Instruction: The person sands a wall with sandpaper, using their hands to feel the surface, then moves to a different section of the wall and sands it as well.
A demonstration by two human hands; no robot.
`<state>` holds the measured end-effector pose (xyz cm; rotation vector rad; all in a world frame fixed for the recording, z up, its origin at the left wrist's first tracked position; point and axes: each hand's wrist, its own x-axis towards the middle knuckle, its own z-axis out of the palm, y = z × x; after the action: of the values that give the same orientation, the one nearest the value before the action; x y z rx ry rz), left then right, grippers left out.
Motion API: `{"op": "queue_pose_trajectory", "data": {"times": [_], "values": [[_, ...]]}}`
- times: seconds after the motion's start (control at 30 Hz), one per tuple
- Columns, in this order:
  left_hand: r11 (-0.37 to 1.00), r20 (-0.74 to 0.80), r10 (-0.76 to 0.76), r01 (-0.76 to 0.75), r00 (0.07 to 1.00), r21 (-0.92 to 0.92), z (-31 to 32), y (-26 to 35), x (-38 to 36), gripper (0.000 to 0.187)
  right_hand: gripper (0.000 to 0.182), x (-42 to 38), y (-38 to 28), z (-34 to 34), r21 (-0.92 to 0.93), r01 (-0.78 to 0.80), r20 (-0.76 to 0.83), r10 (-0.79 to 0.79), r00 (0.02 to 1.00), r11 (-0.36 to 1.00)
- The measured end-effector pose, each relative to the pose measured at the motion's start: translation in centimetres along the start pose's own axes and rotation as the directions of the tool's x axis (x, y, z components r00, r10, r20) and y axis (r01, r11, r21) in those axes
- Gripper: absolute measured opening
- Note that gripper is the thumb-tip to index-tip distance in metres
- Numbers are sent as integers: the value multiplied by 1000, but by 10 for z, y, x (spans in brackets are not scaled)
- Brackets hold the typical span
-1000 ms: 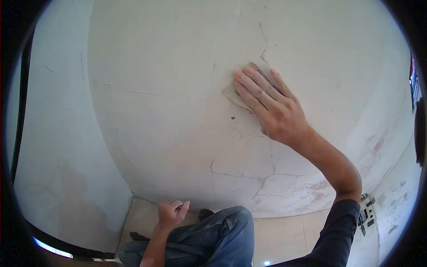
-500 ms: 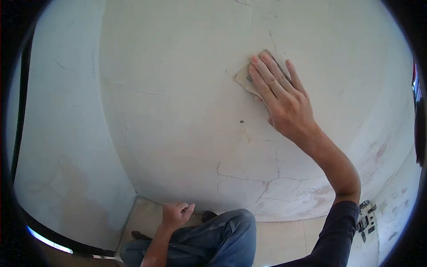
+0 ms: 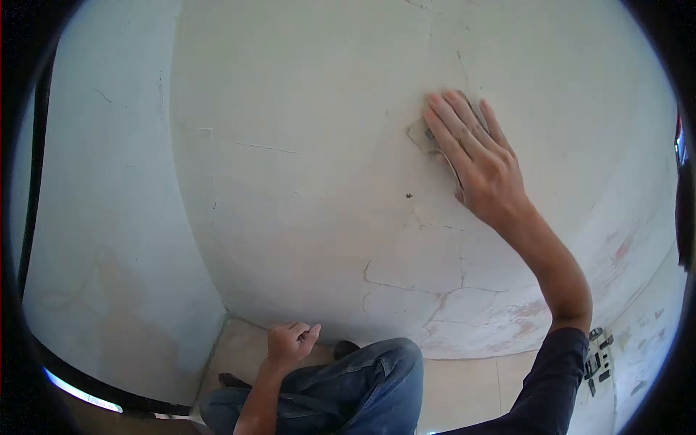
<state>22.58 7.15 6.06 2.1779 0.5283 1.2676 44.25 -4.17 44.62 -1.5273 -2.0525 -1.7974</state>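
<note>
My right hand [image 3: 487, 163] presses a thin pale sheet, which looks like sandpaper [image 3: 420, 135], flat against the wall [image 3: 312, 94]. Its fingers point up and lie over the sheet, with the little-finger side slightly apart; the sheet's left corner and a strip of its top edge show past them. My left hand [image 3: 290, 343] is closed above my knee, near the wall's foot, and whatever its curled fingers may hold is hidden.
Cracks [image 3: 442, 293] and reddish worn patches mark the lower wall. A side wall [image 3: 109, 181] meets it at the left. Below are my bent legs in jeans [image 3: 362, 384] and the tiled floor [image 3: 464, 384]. Dark sockets or fittings [image 3: 596, 362] are at the lower right.
My right hand and the sheet sit slightly farther right and lower in view. The wall marks have also shifted right, as the view has turned a little. My left hand stays closed.
</note>
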Motion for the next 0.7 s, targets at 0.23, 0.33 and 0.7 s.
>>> {"op": "queue_pose_trajectory", "data": {"times": [0.23,0.33,0.7], "values": [[999,7,35,-35,999,25,6,-1,-5,30,45,34,1,14,33,54,-164,-48,985,998],[998,23,59,-60,998,24,6,-2,-4,30,44,11,6,9,23,72,-114,-69,991,997],[999,-16,45,-45,999,5,-1,4,1,28,43,54,1,27,-10,99,-238,-99,966,995]]}}
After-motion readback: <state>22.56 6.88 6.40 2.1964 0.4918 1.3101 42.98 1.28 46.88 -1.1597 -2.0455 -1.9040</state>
